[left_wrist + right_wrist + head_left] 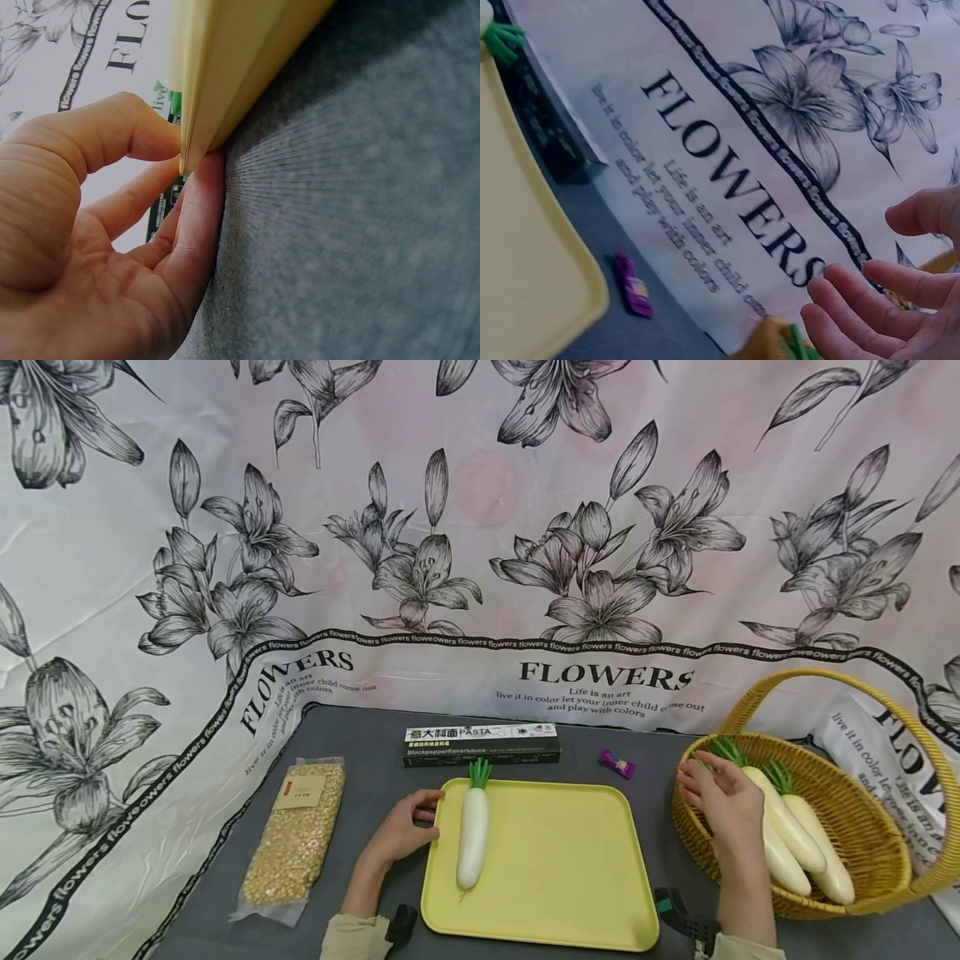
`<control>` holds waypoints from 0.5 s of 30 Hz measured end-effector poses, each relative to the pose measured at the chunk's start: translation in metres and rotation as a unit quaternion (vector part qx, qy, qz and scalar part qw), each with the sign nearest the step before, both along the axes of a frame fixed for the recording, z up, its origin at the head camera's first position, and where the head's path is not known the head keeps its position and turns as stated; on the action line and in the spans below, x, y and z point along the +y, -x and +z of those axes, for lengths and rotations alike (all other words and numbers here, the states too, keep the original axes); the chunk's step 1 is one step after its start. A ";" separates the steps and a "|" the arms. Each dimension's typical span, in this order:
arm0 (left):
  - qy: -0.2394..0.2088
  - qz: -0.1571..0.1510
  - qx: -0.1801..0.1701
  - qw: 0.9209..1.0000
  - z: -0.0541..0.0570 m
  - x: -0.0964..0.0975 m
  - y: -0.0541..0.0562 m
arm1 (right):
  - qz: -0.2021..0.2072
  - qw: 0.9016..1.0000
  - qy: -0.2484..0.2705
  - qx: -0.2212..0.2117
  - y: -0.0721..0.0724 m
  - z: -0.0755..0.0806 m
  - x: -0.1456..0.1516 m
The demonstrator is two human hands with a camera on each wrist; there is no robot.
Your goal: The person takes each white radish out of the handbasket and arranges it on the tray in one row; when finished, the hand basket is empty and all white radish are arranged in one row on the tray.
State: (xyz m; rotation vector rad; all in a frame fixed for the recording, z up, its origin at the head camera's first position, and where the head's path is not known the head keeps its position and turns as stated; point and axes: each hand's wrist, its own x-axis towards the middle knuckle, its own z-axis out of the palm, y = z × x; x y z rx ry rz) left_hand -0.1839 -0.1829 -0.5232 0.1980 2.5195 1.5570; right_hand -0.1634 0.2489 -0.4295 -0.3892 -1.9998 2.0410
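"What's filling the most room?"

"The wicker basket (862,818) is standing on the right, its handle arching up. After that, the yellow tray (558,860) is lying in the middle, and a bag of pale kernels (288,852) is resting over on the left."

"And the hands?"

"The left hand (405,831) is pinching the tray's left edge between thumb and finger. The right hand (729,802) is hanging over the basket's left side, fingers loosely bending and holding nothing. Whether its fingertips are touching the rim or the leaves there, I can't really tell."

"Where are the radishes lying, then?"

"One white radish (472,839) is lying on the tray, just right of the left hand's fingers but apart from them, its green top poking past the far edge. Several more radishes (787,827) are leaning inside the basket, partly behind the right hand."

"Anything smaller?"

"A purple-wrapped sweet (617,764) is lying farther back, between tray and basket."
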 end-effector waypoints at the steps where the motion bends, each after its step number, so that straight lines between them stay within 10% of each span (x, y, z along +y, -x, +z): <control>1: -0.001 0.000 0.000 1.000 0.000 0.000 0.000 | 0.000 1.000 -0.003 0.002 0.001 0.002 0.005; 9: -0.020 0.000 0.003 1.000 0.003 0.001 -0.002 | 0.023 0.999 0.010 -0.021 0.007 0.014 0.054; 15: -0.015 0.005 0.006 1.000 0.004 0.001 -0.004 | 0.040 0.979 -0.175 -0.100 0.021 0.022 0.080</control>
